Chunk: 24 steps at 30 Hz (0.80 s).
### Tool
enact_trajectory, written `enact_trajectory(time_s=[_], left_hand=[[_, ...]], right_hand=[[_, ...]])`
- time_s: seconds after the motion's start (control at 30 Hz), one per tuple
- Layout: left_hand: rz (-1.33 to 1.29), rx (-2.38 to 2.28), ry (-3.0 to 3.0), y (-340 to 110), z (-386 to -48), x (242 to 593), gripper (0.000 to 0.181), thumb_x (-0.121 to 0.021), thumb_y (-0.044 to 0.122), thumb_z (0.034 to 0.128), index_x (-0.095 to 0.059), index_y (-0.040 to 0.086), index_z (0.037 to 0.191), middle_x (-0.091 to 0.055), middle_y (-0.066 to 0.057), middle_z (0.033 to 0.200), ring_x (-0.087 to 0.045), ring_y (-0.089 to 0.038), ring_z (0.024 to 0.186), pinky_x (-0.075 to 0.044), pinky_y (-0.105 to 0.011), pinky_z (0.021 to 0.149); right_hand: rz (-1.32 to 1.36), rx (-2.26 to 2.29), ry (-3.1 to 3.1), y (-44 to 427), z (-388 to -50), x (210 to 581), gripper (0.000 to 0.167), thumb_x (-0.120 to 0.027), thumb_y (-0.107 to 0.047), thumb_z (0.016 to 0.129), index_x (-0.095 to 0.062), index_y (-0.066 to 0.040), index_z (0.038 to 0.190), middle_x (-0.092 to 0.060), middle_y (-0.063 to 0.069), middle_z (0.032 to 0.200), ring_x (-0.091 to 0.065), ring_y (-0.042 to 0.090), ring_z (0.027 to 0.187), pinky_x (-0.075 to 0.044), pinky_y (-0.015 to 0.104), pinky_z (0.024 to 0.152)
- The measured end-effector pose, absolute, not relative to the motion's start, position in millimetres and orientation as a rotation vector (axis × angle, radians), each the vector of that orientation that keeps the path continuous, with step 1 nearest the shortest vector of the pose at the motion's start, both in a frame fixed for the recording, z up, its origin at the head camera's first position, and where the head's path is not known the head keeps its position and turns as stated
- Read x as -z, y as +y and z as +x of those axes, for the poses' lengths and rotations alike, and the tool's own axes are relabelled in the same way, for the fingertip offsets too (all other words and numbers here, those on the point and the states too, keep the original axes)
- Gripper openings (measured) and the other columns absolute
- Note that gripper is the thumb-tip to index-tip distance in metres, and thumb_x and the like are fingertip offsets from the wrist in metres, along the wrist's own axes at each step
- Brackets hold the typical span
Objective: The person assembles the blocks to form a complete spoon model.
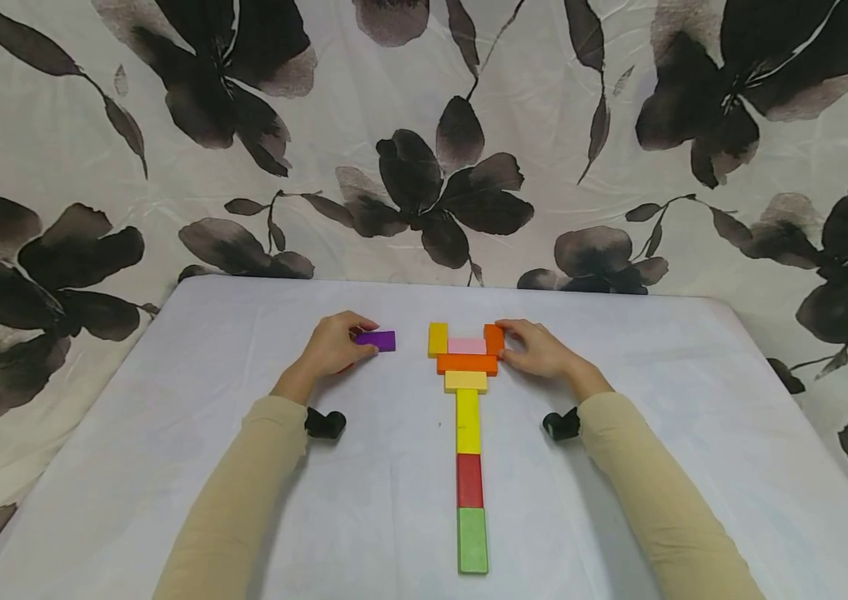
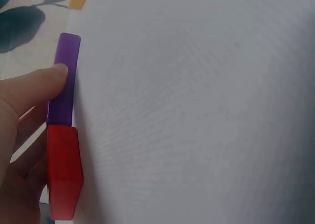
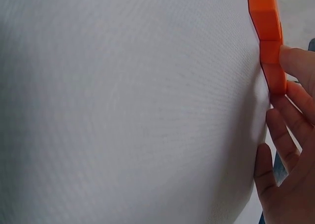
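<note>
On the white-covered table, my left hand [image 1: 335, 343] pinches a purple block [image 1: 384, 341], the thumb across its face. A red block [image 2: 64, 172] meets the purple one end to end in the left wrist view, fingers behind it. To the right, my right hand [image 1: 539, 350] has thumb and fingers on a small upright orange block [image 1: 494, 339]. That block stands at the right end of a long orange block [image 1: 467, 364], beside a pink block [image 1: 466, 345]. An upright yellow block [image 1: 438, 340] is on the pink block's other side.
Below the long orange block, a pale yellow block [image 1: 466, 382], a yellow block [image 1: 468, 422], a red block [image 1: 470, 481] and a green block [image 1: 472, 542] run in a column toward me. Floral cloth [image 1: 581, 167] hangs behind the table.
</note>
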<state>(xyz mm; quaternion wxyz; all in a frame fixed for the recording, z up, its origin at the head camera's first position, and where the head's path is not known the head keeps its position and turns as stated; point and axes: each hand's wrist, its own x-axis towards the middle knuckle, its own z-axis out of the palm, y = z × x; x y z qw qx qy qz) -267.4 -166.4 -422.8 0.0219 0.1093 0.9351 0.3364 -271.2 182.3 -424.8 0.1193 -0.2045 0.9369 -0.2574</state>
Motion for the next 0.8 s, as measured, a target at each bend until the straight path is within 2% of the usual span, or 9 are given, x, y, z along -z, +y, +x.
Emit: enact_trajectory(time_s=[0.13,0.8], left_hand=[[0.348,-1.033,2.891,-165.6,-266.5,425.2,0.035,-0.073,0.016,0.0777,-0.067,0.009,0.111,-0.063,-0.011,0.108,-0.057,-0.024,0.092,-0.047,-0.036,0.082],[0.357,-1.042,2.892,-161.0,-267.9,421.2,0.032,-0.072,0.015,0.0782,-0.068,0.010,0.109,-0.063,-0.009,0.109,-0.056,-0.024,0.096,-0.046,-0.038,0.086]], right_hand=[[-0.591,0.773,2.731,181.9,-270.3,424.9,0.056,-0.056,-0.023,0.089,-0.037,-0.009,0.140,-0.045,0.015,0.136,-0.041,0.031,0.121,-0.030,0.048,0.106],[-0.602,0.764,2.748,182.0,-269.5,424.0,0.056,-0.057,-0.022,0.090,-0.036,-0.008,0.140,-0.045,0.017,0.135,-0.041,0.032,0.121,-0.030,0.049,0.106]])
